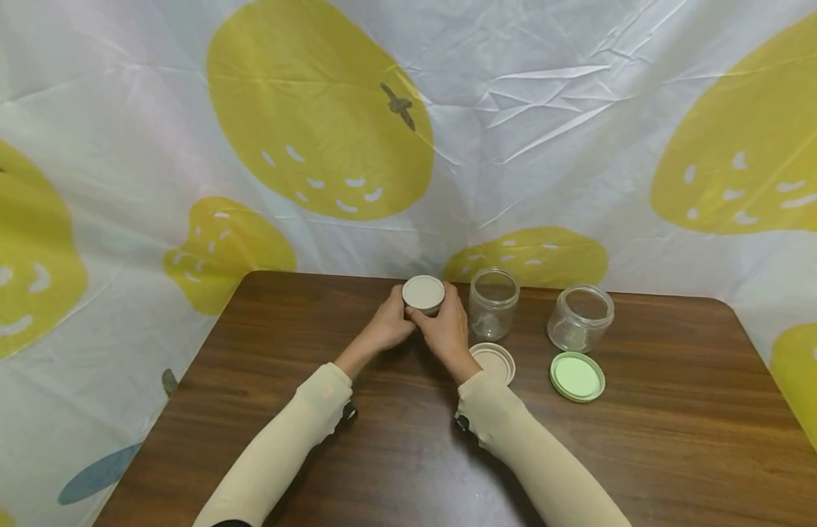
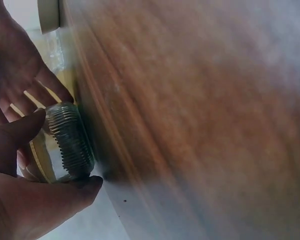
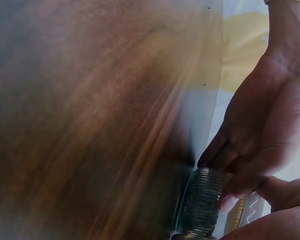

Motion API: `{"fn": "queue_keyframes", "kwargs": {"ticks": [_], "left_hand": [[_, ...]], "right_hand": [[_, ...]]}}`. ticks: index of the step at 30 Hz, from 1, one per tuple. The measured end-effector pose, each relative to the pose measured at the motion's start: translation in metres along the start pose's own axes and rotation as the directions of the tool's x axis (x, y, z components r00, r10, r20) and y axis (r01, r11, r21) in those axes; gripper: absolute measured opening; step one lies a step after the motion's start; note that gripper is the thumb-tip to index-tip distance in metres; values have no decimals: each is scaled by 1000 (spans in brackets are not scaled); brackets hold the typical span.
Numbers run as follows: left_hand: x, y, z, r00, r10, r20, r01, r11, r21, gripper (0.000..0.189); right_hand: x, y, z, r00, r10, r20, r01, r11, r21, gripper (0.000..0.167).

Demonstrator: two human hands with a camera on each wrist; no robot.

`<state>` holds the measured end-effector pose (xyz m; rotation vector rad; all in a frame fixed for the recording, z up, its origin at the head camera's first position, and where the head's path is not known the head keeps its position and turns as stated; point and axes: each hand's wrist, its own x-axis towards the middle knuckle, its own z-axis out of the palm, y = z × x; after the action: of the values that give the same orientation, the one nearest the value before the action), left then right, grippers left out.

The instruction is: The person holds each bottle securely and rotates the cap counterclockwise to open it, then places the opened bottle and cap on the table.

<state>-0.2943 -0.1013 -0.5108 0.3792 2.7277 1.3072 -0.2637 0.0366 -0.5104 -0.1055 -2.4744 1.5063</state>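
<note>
Near the table's back edge, both hands hold a small clear jar [image 2: 70, 142] with a pale grey-white lid [image 1: 423, 293] on top. My left hand [image 1: 390, 320] grips its left side, thumb and finger low on the glass. From the right, my right hand [image 1: 444, 322] curls around it, thumb across the front. A stack of thin ridged pieces, dark and shiny like coins, shows through the wall; their kind is unclear. Right of the hands stands a taller clear jar [image 1: 493, 311] without a lid. A beige lid [image 1: 493, 362] lies before it, partly behind the right wrist.
Farther right a shorter uncapped clear jar [image 1: 580, 322] stands behind a light green lid [image 1: 577, 376]. The dark wooden table [image 1: 395, 468] ends at a white curtain [image 1: 487, 146] printed with yellow fruit, close behind the jars.
</note>
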Motion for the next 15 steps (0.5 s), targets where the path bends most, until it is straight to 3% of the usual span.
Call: {"fn": "queue_keyframes", "kwargs": {"ticks": [7, 15], "left_hand": [[-11, 7, -5, 999, 27, -47, -28, 999, -27, 75], [-38, 20, -20, 988, 105, -111, -113, 991, -68, 82]], "right_hand": [[-8, -7, -4, 1000, -18, -25, 19, 999, 35, 72], [-24, -30, -24, 999, -28, 35, 24, 992, 125, 71]]}}
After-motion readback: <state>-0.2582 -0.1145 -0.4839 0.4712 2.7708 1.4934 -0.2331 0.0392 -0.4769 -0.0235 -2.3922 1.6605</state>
